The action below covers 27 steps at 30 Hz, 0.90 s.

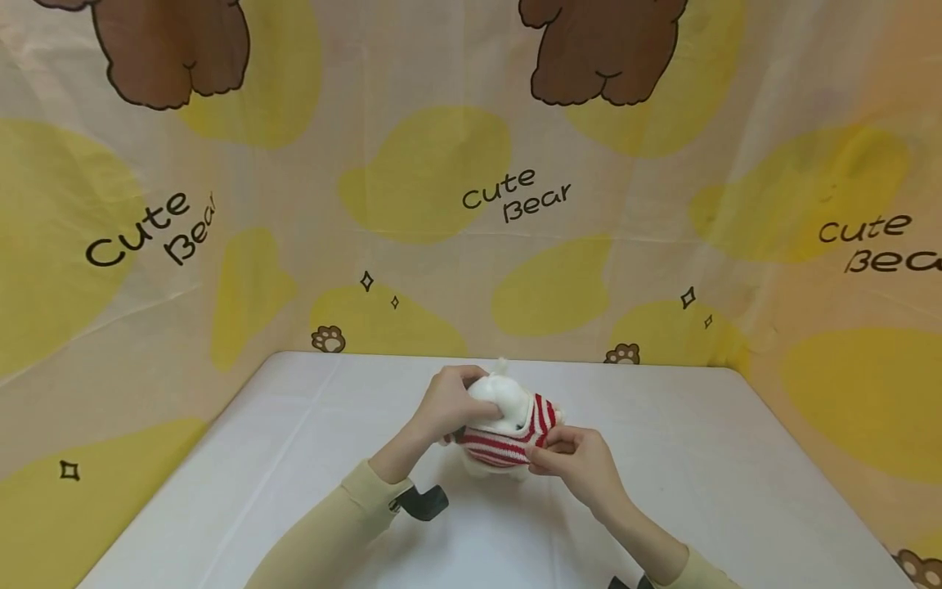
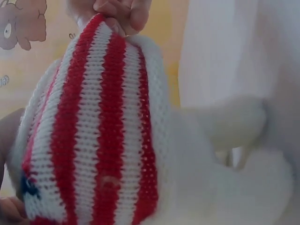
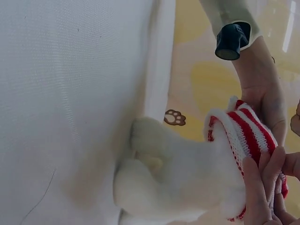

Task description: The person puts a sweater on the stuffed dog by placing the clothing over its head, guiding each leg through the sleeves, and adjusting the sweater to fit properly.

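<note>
While the left hand [image 1: 449,406] has its fingers curled round the white stuffed toy [image 1: 508,399], the right hand [image 1: 583,462] has its fingers closed together, pinching the toy's red-striped sweater [image 1: 495,450]; the toy rests on the white surface [image 1: 257,507], between both hands.

I'm in what reads as a draped recording booth, wider building can't tell: creased fabric walls [image 1: 412,262] with brown bears [image 1: 603,57], yellow blobs [image 1: 434,180] and "Cute Bear" lettering [image 1: 515,197] close in my white table [image 1: 309,458] on three sides, plus I'm wearing a black wrist camera [image 1: 424,502].
</note>
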Each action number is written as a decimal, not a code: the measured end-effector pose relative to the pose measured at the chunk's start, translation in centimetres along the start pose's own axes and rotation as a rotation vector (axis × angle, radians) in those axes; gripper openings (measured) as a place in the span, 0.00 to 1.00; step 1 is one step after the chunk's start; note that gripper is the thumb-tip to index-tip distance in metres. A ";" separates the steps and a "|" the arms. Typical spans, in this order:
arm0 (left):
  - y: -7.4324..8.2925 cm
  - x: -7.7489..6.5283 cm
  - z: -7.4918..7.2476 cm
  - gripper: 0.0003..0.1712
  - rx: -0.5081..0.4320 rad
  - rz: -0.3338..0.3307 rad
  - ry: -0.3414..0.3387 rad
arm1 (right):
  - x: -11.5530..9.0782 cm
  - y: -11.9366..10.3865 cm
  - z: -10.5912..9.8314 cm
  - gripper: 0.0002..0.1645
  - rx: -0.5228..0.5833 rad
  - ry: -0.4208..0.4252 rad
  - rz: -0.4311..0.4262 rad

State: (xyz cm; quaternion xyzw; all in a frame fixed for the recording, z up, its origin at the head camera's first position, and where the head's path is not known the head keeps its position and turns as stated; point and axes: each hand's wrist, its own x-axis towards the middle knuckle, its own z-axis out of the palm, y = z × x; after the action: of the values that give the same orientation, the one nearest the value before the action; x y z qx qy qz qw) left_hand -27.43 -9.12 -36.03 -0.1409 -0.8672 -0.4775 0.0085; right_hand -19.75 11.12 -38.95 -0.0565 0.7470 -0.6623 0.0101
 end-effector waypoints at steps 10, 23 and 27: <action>-0.2 0.4 0.0 0.18 -0.085 -0.062 0.027 | -0.3 0.1 0.0 0.13 -0.046 -0.020 0.009; -0.6 0.8 0.3 0.18 -0.177 -0.106 0.066 | -0.6 0.5 0.6 0.12 -0.065 -0.039 0.001; -0.6 0.8 0.4 0.19 -0.198 -0.116 0.068 | -0.7 0.5 0.5 0.12 -0.032 -0.053 0.037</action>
State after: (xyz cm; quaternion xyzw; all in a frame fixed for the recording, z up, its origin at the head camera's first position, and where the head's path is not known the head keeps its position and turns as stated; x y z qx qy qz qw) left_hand -28.31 -8.89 -36.62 -0.0745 -0.8217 -0.5650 -0.0036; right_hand -19.03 10.72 -39.56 -0.0605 0.7580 -0.6482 0.0413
